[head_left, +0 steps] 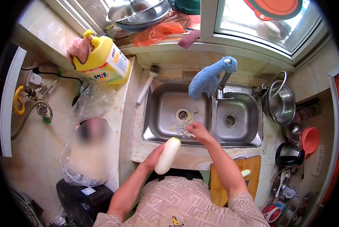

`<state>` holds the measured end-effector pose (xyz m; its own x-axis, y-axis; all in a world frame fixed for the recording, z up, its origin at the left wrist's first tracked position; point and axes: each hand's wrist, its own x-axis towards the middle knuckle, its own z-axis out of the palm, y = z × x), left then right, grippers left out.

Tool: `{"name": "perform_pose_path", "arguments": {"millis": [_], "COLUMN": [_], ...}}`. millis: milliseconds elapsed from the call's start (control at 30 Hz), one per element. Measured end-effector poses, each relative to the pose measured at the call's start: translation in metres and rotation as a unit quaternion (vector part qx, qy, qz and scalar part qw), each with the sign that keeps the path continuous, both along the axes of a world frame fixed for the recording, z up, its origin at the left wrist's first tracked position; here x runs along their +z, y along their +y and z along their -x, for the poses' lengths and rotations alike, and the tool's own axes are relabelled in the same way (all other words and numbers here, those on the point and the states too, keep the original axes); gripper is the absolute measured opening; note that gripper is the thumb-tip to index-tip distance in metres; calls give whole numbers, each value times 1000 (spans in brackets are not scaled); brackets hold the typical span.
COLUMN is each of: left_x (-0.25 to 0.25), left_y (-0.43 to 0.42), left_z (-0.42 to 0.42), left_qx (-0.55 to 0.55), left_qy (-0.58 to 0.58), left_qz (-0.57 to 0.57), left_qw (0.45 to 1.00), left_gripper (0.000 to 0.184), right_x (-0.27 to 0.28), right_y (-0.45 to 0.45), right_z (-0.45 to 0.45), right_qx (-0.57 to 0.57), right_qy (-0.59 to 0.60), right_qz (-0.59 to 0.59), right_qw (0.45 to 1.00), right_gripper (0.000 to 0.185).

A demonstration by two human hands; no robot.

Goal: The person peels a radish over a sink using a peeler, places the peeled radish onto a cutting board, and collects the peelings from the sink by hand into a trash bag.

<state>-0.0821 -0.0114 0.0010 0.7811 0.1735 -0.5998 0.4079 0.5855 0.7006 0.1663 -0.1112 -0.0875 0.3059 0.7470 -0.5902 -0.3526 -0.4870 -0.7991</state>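
My left hand (153, 157) is wrapped round a pale, peeled gourd-like vegetable (168, 155) with a yellow-green end, held tilted in front of the sink's near edge. Over the near side of the left sink basin (162, 99), my right hand (198, 132) is closed, its fingers pointing down at whitish scraps. What it grips, if anything, I cannot make out. Pale peelings (185, 122) lie on the basin floor around the drain (183, 114). To the right, a green-white vegetable piece (246, 173) rests on a wooden cutting board (256, 166), partly hidden by my right forearm.
A blue cloth (204, 81) hangs over the faucet (223, 84) between the two basins. At the left stands a yellow detergent jug (108, 62) with a pink rag (80, 52). Metal bowls (282, 103) lean right of the sink, near a red ladle (310, 139).
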Motion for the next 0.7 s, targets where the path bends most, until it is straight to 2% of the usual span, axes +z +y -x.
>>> {"name": "perform_pose_path", "arguments": {"millis": [33, 67, 100, 233, 300, 333, 400, 500, 600, 667, 700], "left_x": [2, 5, 8, 22, 20, 19, 23, 10, 15, 6, -15], "left_y": [-2, -5, -4, 0, 5, 6, 9, 13, 9, 11, 17], "left_z": [2, 3, 3, -11, -23, -27, -39, -44, -54, -54, -47], "left_qx": [19, 39, 59, 151, 182, 196, 198, 165, 174, 172, 160], "left_qy": [-18, -36, -56, -71, -47, -34, -32, -20, 34, 38, 21], "left_qz": [49, 99, 146, 155, 167, 174, 169, 194, 179, 185, 199], "left_qw": [998, 994, 986, 974, 968, 964, 965, 967, 968, 967, 967], "left_gripper": [59, 61, 63, 68, 65, 64, 57, 50, 49, 50, 54], "right_x": [-11, -18, -25, 45, 70, 85, 131, 134, 117, 120, 118], "right_y": [-8, -18, -20, -2, -1, -4, -12, -17, -12, -7, -4], "right_z": [-2, -1, -1, 4, 16, 25, 42, 70, 72, 65, 64], "right_qx": [33, 65, 93, -23, -28, -31, 22, 115, 114, 118, 114], "right_qy": [-213, -416, -600, -542, -309, -182, 15, 26, -74, -49, -35], "right_qz": [29, 58, 81, 7, -88, -131, -121, -168, -174, -161, -166], "right_qw": [976, 905, 790, 840, 947, 974, 992, 979, 975, 979, 979], "right_gripper": [17, 16, 16, 17, 17, 17, 18, 18, 19, 20, 21]}}
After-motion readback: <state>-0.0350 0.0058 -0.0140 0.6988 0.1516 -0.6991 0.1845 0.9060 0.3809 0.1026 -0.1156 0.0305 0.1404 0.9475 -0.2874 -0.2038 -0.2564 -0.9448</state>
